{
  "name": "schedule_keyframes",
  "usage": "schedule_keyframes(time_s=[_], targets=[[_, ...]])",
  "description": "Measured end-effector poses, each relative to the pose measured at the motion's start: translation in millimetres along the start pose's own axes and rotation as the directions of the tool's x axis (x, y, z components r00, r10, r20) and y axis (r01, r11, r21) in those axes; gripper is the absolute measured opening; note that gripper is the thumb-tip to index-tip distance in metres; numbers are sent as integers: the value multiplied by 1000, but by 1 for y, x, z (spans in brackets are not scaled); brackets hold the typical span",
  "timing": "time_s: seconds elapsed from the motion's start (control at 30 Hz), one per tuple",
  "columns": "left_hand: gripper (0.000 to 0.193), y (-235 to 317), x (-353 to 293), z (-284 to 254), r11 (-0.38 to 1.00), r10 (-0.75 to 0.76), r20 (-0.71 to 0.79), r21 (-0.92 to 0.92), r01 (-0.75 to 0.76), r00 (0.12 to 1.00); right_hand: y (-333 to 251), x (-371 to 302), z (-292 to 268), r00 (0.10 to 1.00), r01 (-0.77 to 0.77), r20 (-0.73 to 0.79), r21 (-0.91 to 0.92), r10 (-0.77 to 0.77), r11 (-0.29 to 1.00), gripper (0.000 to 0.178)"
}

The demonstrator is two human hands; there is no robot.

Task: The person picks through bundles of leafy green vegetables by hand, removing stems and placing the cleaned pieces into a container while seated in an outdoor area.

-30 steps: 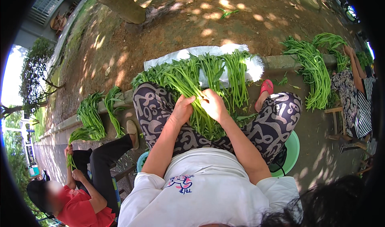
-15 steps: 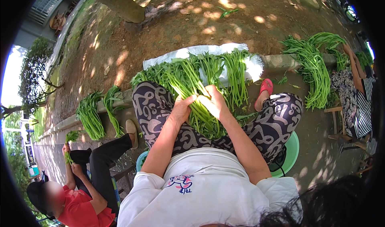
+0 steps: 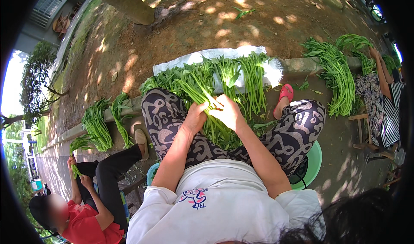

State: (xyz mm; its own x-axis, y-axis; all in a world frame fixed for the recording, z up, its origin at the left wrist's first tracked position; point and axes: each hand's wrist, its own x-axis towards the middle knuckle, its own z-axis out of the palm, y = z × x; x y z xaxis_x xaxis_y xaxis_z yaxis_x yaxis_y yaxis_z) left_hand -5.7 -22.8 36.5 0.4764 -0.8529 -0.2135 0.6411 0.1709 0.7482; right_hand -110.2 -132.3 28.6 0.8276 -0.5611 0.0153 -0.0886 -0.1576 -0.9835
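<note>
Between my knees I hold a bunch of water spinach (image 3: 189, 90), its leafy ends pointing away and to the left. My left hand (image 3: 196, 117) is closed around the stems. Just right of it, my right hand (image 3: 228, 112) has its fingers pinched on the stems, close to the left fingertips. More water spinach (image 3: 254, 80) lies in rows beyond my hands on a white woven sack (image 3: 271, 71). Loose leaves and stems (image 3: 222, 136) lie in my lap below the hands.
A low kerb (image 3: 297, 66) runs behind the sack. A green basin (image 3: 315, 166) stands by my right leg. Further piles of greens lie left (image 3: 97, 125) and right (image 3: 332, 78). A co-worker in a red shirt (image 3: 92, 224) sits left, holding greens; another person's arm (image 3: 379, 69) shows right.
My right hand has shifted slightly left and down, nearer my left hand, and the held bunch has tilted a little lower. At left, the co-worker's greens have swung outward.
</note>
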Motion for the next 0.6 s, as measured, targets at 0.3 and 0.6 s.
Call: schedule_keyframes(time_s=[0.3, 0.6], targets=[[33, -6, -1, -8, 1000, -11, -59, -23, 10, 998, -4, 4, -13, 998, -54, -34, -149, 49, 987, 18], [20, -2, -1, -6, 1000, -21, -125, 3, 22, 992, 1, 4, -15, 997, -50, -57, 7, 50, 999, 21]])
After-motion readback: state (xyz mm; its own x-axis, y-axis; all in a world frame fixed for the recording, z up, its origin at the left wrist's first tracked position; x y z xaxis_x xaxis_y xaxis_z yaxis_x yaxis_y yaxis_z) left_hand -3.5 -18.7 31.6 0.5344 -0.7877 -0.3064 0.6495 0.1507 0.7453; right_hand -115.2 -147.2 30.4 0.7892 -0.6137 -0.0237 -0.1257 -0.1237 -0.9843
